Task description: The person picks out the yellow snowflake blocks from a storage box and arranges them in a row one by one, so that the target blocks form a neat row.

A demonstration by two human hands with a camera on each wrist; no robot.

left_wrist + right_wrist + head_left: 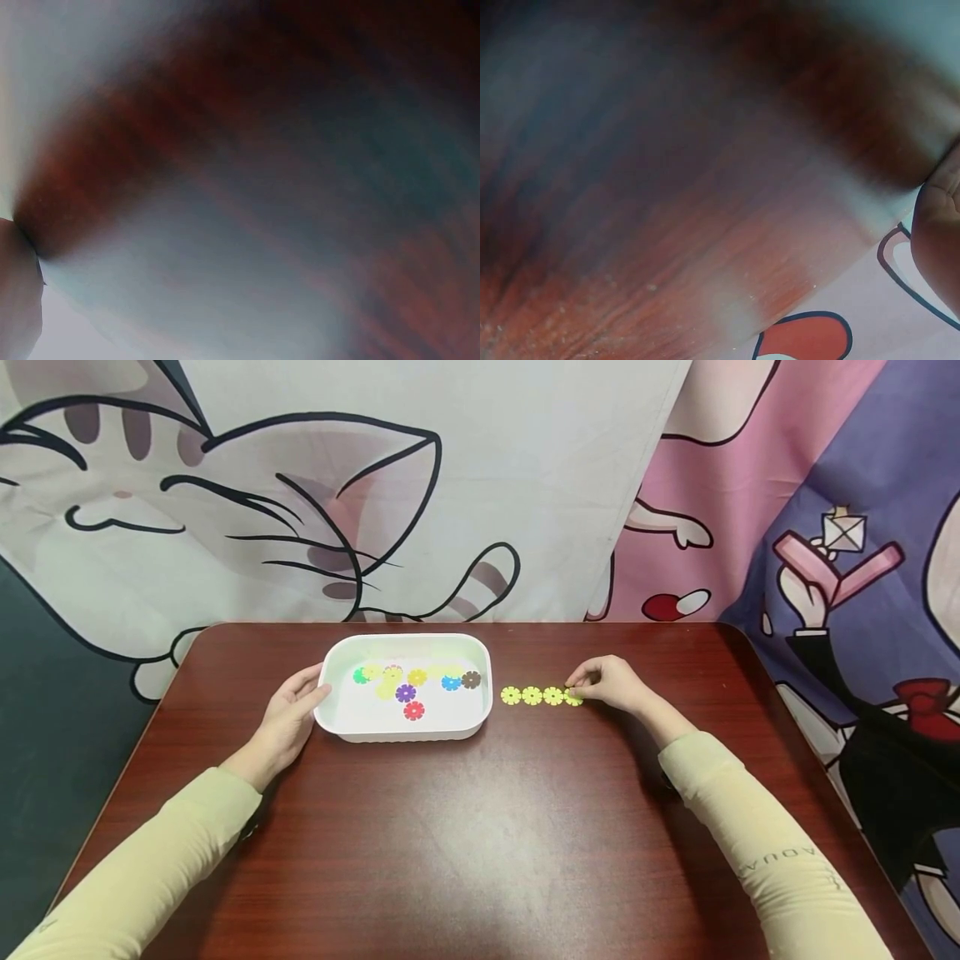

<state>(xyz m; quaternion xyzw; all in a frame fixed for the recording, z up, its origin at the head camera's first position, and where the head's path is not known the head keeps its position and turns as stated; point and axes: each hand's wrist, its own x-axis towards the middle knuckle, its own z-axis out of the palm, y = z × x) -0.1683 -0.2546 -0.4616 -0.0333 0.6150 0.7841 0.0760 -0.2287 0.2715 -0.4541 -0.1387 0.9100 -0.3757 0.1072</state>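
A white plastic tray [405, 732] stands on the table with its left end in my left hand [285, 718], thumb over the rim and fingers along the outer side. Inside lie several notched, flower-shaped discs, among them a purple disc [406, 693], a red disc [414, 711] and a brown disc [471, 680]. To the right of the tray runs a straight row of yellow-green discs [532, 696]. My right hand [611, 683] pinches the yellow-green disc [573, 698] at the row's right end, partly hidden by the fingertips. Both wrist views are mostly blurred and show no disc.
The dark red-brown wooden table [480, 860] has rounded far corners. Right behind its far edge hangs a cartoon-printed cloth [525, 468]. Reflected light shows on the tabletop in front of the tray.
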